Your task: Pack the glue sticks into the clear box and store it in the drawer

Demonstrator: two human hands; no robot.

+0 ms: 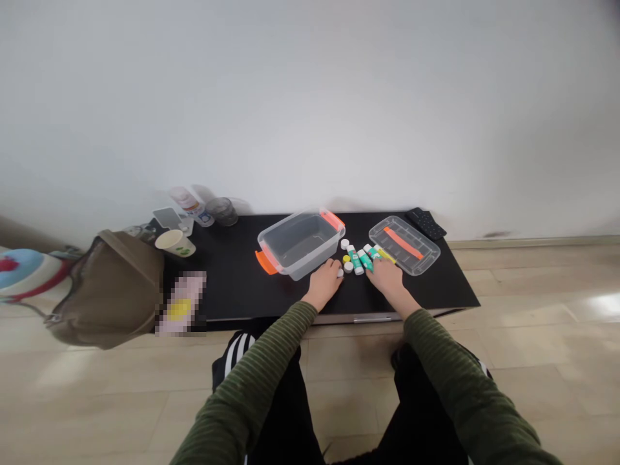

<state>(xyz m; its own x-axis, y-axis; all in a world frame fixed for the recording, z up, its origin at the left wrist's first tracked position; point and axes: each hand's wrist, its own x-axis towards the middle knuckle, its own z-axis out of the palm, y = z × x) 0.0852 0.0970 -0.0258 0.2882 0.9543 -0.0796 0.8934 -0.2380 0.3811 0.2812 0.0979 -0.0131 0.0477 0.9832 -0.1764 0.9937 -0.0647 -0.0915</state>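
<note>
My left hand point(325, 283) rests on the black cabinet top with its fingers curled on a small white cap point(340, 273). Beside it lie another white cap point(344, 244), a yellow cap point(346, 258) and a third white cap point(348, 267). To the right, my right hand point(385, 276) has its fingers closed over a green-and-white glue stick point(365, 260), hiding part of it. A similar glue stick point(356, 260) lies just left of that one. A yellow stick point(386, 254) shows beyond the right hand.
A clear plastic box point(303, 245) with orange latches stands behind my left hand. Its likely lid point(411, 248) lies right, near a black keypad-like object point(426, 223). Farther left are a paper cup point(175, 243), a glass point(222, 211), a spray can point(191, 205) and a brown bag point(113, 284).
</note>
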